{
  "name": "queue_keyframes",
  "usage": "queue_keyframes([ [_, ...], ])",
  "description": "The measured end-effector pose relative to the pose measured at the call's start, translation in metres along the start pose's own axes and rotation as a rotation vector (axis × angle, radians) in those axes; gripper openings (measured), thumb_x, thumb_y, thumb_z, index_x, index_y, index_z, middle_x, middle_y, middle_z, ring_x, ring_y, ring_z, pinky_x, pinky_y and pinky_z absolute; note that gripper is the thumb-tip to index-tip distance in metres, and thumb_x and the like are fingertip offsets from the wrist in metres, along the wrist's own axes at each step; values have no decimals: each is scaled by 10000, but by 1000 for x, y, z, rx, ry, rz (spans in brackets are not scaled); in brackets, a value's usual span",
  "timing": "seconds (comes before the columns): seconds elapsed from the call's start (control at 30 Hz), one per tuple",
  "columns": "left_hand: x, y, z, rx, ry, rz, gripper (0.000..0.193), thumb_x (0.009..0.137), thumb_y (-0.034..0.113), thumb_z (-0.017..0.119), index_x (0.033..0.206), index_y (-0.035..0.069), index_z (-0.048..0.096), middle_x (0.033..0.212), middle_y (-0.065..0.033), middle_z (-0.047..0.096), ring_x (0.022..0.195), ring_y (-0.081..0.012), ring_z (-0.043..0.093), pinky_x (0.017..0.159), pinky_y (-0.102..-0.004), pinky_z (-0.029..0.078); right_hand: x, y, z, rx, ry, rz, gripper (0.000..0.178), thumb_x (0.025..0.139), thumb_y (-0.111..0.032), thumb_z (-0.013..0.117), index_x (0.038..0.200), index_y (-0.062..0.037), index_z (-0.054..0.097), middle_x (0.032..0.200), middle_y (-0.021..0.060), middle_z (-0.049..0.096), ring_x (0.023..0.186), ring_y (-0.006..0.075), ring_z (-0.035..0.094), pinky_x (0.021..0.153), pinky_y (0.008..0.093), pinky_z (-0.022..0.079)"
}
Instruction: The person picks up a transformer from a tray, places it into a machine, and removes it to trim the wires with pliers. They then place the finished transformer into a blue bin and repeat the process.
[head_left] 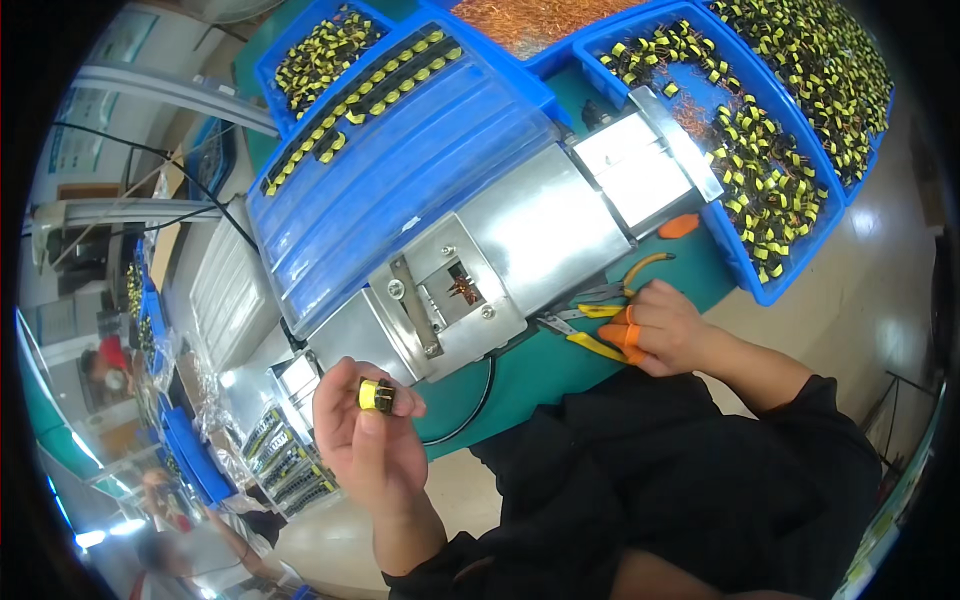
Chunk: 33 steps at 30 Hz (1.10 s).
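Observation:
Raised in front of the machine, my left hand (370,440) pinches a small wound coil (376,395) between thumb and fingers. The coil has a black body, a yellow tape band and pins facing right. My right hand (672,328), with orange finger covers, is curled round the yellow handles of cutting pliers (592,343) at the mat's front edge. Their jaws point left. Another hand tool (648,268) with an orange and black curved handle lies just beyond. Between the hands is a metal machine (470,270), with copper-coloured bits in its square opening.
Behind the machine, a blue tray (400,170) carries rows of yellow-banded coils. Blue bins (765,290) full of loose coils stand at the right, with copper wire scraps at the back. An orange piece (679,226) lies on the green mat (720,262). Other people are at the far left.

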<state>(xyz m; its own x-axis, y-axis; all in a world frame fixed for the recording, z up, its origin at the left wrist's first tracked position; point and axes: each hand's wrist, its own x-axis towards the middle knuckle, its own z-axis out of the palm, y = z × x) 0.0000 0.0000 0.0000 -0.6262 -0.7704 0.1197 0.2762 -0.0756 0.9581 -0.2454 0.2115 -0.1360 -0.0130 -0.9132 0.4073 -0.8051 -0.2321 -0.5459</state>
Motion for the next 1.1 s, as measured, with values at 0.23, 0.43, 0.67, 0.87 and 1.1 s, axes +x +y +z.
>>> queue_keyframes([
  [0.23, 19, -2, -10, -197, 95, -139, 339, 974, 105, 560, 1289, -4, 504, 1159, -150, 544, 864, -176, 550, 734, -315, 489, 2, 2, -3, -7, 18, -8, 288, 737, -104, 691, 1025, -113, 703, 753, 29, 500, 692, 242, 510, 657, 358, 391],
  [0.43, 73, 1, -36, 61, 76, -96, 296, 977, 87, 566, 1259, 3, 531, 1045, -102, 639, 883, -181, 614, 797, -315, 514, 2, 0, 1, -11, 59, -2, 256, 748, -95, 692, 999, -127, 725, 751, 16, 525, 671, 231, 514, 643, 349, 395],
  [0.67, 187, -9, -56, 1035, -8, 145, 421, 901, 62, 644, 1309, -5, 564, 1149, -129, 666, 971, -172, 633, 885, -286, 499, -1, -2, -2, 2, 46, 6, 280, 727, -95, 703, 1006, -116, 690, 774, 23, 509, 715, 231, 523, 663, 355, 393],
  [0.87, 228, -27, -68, 1222, -47, 209, 450, 865, 27, 633, 1310, 9, 574, 1132, -111, 677, 955, -144, 621, 886, -291, 498, 4, -1, 0, 22, 86, 4, 255, 776, -115, 697, 1028, -133, 733, 730, 23, 486, 670, 226, 505, 634, 352, 385],
  [1.1, 242, -29, -63, 1117, -147, 45, 461, 835, -4, 653, 1292, 10, 588, 1127, -93, 670, 894, -109, 597, 858, -269, 487, 2, 0, -1, 20, 61, 4, 268, 779, -120, 696, 1045, -127, 726, 737, 24, 483, 684, 229, 505, 650, 354, 384],
])
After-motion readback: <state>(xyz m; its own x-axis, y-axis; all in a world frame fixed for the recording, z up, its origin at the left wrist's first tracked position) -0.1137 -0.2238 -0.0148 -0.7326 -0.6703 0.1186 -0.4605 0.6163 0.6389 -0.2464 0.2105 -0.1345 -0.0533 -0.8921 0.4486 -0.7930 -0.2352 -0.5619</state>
